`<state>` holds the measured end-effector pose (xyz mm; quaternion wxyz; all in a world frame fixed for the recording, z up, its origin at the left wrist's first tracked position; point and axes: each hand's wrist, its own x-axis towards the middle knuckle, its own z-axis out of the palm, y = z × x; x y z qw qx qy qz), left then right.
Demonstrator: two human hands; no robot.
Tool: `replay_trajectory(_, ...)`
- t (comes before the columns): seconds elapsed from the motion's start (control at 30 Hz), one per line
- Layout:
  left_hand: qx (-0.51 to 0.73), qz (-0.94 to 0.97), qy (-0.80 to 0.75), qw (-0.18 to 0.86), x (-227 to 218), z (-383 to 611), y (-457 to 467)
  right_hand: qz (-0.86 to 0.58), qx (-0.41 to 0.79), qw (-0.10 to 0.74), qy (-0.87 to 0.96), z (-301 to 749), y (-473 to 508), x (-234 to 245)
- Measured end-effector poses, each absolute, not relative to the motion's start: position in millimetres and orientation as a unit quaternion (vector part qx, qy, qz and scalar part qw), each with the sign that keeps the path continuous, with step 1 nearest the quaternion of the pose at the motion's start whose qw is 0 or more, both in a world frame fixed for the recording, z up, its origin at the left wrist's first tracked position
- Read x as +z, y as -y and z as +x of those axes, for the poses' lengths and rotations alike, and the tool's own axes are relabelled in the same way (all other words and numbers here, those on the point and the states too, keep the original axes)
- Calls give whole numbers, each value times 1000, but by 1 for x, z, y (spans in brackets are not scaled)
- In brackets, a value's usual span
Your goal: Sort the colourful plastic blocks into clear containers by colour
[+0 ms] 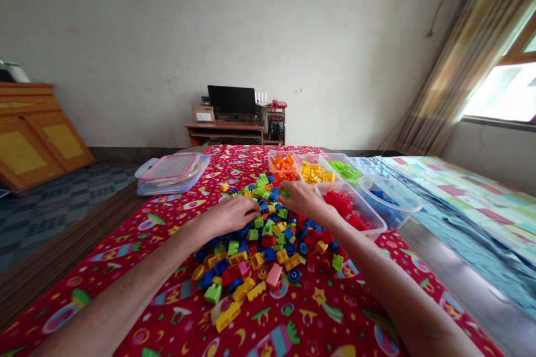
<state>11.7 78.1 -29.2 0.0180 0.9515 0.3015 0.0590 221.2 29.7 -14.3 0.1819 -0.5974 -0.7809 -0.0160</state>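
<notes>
A heap of mixed plastic building bricks (259, 251) lies on a red patterned cloth (318, 312). My left hand (234, 215) rests palm down on the far left of the heap, its fingers curled over the bricks. Whether it grips one is hidden. My right hand (301, 201) pinches a small green brick (285, 192) at its fingertips, above the heap's far side. That hand is close to a clear tub of red bricks (339, 203), and its wrist passes just left of the tub's corner.
Clear tubs of orange (283, 168), yellow (314, 173) and green (344, 168) bricks stand in a row beyond my hands. A round-cornered tub of blue bricks (387, 201) stands to the right. Stacked lidded boxes (171, 174) sit at the cloth's far left.
</notes>
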Motion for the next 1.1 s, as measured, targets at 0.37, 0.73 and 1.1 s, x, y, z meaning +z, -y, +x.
replay_trajectory(0.37, 73, 954, -292, 16, -29, 13, -76, -531, 66, 47, 843, 216, -16, -8)
replay_trajectory(0.73, 56, 945, -297, 124, -18, 16, -65, -548, 40, 144, 823, 215, -24, -12)
replay_trajectory(1.1, 118, 923, -349, 108, -19, 10, -80, -535, 85, 162, 825, 213, -23, -7)
